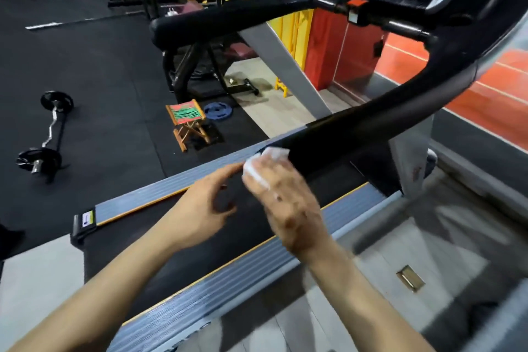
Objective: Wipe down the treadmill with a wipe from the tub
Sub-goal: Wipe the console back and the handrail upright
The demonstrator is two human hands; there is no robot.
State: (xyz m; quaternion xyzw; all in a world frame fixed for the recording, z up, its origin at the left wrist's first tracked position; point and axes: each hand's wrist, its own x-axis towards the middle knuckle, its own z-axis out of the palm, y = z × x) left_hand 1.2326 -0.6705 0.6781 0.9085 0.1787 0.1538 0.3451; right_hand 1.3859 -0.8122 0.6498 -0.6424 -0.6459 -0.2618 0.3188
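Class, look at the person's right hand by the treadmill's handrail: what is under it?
Under the right hand a white wipe shows, bunched against the end of the black handrail. The hand covers most of the wipe, so its full extent is hidden.

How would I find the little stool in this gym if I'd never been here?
Start at the treadmill and look past its far side rail to the black floor. The stool stands there, beside a blue weight plate. It is the only wooden thing around, with crossed legs and a red-and-green striped seat.
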